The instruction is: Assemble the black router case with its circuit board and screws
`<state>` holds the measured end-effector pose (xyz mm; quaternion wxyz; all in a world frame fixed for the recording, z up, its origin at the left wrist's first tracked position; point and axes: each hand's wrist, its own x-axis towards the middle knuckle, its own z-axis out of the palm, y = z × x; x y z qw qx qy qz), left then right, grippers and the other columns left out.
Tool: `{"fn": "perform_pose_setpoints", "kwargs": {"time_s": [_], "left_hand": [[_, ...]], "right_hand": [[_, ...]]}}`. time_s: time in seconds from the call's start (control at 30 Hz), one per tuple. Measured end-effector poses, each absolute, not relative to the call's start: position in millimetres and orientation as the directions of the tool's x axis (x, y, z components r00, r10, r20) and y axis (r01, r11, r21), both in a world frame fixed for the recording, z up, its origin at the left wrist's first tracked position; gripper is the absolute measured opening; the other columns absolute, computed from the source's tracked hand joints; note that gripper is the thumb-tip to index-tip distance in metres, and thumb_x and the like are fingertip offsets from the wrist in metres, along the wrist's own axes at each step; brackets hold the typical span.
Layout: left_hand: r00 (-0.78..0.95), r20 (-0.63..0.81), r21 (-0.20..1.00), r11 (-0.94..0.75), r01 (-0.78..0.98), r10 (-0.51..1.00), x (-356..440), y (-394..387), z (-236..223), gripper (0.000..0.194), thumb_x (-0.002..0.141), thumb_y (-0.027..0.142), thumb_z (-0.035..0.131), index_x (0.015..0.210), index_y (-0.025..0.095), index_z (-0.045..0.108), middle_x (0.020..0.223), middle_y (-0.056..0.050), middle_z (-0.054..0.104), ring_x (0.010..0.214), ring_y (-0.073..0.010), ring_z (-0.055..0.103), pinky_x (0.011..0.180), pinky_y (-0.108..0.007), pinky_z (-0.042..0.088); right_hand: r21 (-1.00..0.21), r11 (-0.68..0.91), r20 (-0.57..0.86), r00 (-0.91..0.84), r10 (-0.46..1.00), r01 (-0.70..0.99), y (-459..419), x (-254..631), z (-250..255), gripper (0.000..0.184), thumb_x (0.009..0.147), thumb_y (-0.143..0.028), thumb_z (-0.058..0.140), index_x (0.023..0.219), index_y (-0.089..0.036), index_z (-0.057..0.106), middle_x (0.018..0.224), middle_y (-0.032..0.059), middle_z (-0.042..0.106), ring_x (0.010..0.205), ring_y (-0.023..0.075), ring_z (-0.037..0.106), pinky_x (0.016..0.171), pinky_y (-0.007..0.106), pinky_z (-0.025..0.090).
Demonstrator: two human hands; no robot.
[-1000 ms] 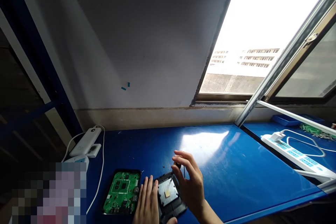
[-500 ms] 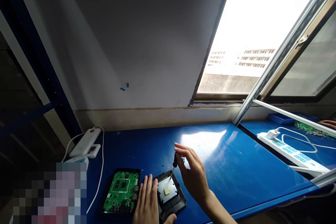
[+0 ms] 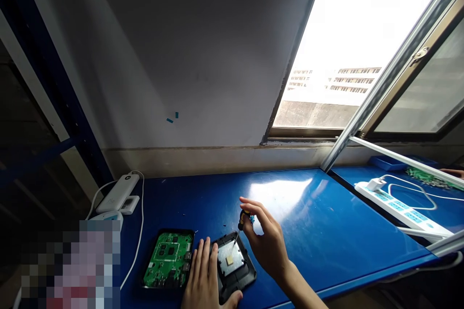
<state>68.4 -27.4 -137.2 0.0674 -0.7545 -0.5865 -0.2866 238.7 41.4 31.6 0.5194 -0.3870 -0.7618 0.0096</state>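
Right hand (image 3: 266,239) is pinching the screwdriver (image 3: 241,224) between thumb and fingers, shaft slanting down to the metal plate (image 3: 237,261). Handle is now showing yellow bands; half a second ago it was looking all dark. Left hand (image 3: 202,277) is staying flat along the black cover's (image 3: 247,276) left side, fingers together, thumb spread. Cover is lying toward the bench's (image 3: 326,241) near edge, green circuit board (image 3: 168,257) sitting left of it.

Board (image 3: 168,258) left of cover (image 3: 240,277), both on table (image 3: 326,236)
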Motion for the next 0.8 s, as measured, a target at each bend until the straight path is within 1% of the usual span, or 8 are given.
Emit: {"fn": "perform_pose_setpoints", "kwargs": {"time_s": [0.13,0.2,0.33,0.43,0.53,0.6,0.7,0.8], "left_hand": [[0.163,0.515,0.188,-0.297,0.936,0.842,66,-29,-135,0.098,0.077,0.055,0.069,0.156,0.016,0.026,0.157,-0.017,0.045,0.142,-0.0375,0.047,0.107,-0.050,0.048],[0.141,0.516,0.196,-0.276,0.941,0.845,69,-29,-134,0.098,0.076,0.054,0.070,0.155,0.016,0.027,0.158,-0.016,0.045,0.142,-0.0375,0.046,0.107,-0.050,0.047],[0.098,0.525,0.221,-0.246,0.944,0.845,71,-29,-133,0.100,0.075,0.055,0.071,0.156,0.017,0.027,0.158,-0.016,0.044,0.143,-0.0376,0.045,0.110,-0.051,0.045],[0.170,0.553,0.176,-0.314,0.933,0.815,66,-27,-133,0.100,0.079,0.060,0.067,0.158,0.018,0.023,0.157,-0.015,0.046,0.141,-0.0365,0.048,0.107,-0.048,0.048],[0.208,0.555,0.138,-0.335,0.932,0.806,60,-26,-134,0.101,0.082,0.065,0.062,0.160,0.018,0.019,0.156,-0.015,0.047,0.140,-0.0356,0.050,0.104,-0.047,0.050],[0.211,0.550,0.123,-0.328,0.936,0.808,58,-25,-134,0.102,0.082,0.067,0.061,0.160,0.018,0.018,0.156,-0.015,0.047,0.140,-0.0356,0.050,0.104,-0.047,0.051],[0.220,0.551,0.102,-0.327,0.939,0.805,58,-25,-134,0.103,0.083,0.070,0.059,0.160,0.017,0.018,0.156,-0.016,0.047,0.139,-0.0356,0.051,0.103,-0.047,0.052],[0.229,0.564,0.085,-0.332,0.939,0.793,58,-25,-134,0.103,0.083,0.071,0.058,0.160,0.016,0.017,0.155,-0.016,0.048,0.138,-0.0354,0.052,0.103,-0.047,0.053]], "right_hand": [[-0.397,0.720,0.825,-0.122,0.552,0.569,41,236,30,0.012,0.094,-0.025,0.069,0.104,-0.020,0.066,0.099,0.0088,0.067,0.077,0.0171,0.070,0.065,0.030,0.063],[-0.404,0.716,0.826,-0.109,0.553,0.569,42,236,30,0.010,0.093,-0.021,0.069,0.102,-0.020,0.066,0.089,0.0052,0.065,0.073,0.0161,0.069,0.063,0.028,0.062],[-0.398,0.711,0.810,-0.142,0.570,0.580,45,239,26,0.025,0.095,-0.009,0.059,0.115,-0.022,0.064,0.099,0.0071,0.073,0.090,0.0190,0.074,0.076,0.031,0.064],[-0.406,0.716,0.812,-0.135,0.568,0.569,46,242,21,0.030,0.097,-0.006,0.052,0.120,-0.022,0.061,0.111,0.0094,0.075,0.101,0.0197,0.074,0.085,0.033,0.064],[-0.456,0.746,0.801,-0.141,0.582,0.486,46,245,17,0.017,0.098,-0.011,0.055,0.111,-0.022,0.061,0.116,0.0108,0.073,0.102,0.0200,0.073,0.083,0.033,0.064],[-0.472,0.752,0.802,-0.131,0.583,0.460,46,246,17,0.007,0.095,-0.018,0.065,0.101,-0.022,0.062,0.106,0.0091,0.071,0.092,0.0195,0.073,0.075,0.031,0.064],[-0.470,0.733,0.809,-0.092,0.581,0.492,48,247,18,0.008,0.093,-0.017,0.068,0.099,-0.022,0.065,0.089,0.0042,0.066,0.079,0.0170,0.070,0.067,0.030,0.062],[-0.471,0.712,0.796,-0.097,0.597,0.521,49,248,18,0.023,0.097,-0.010,0.058,0.115,-0.023,0.065,0.098,0.0063,0.070,0.086,0.0173,0.072,0.073,0.030,0.063]]}}
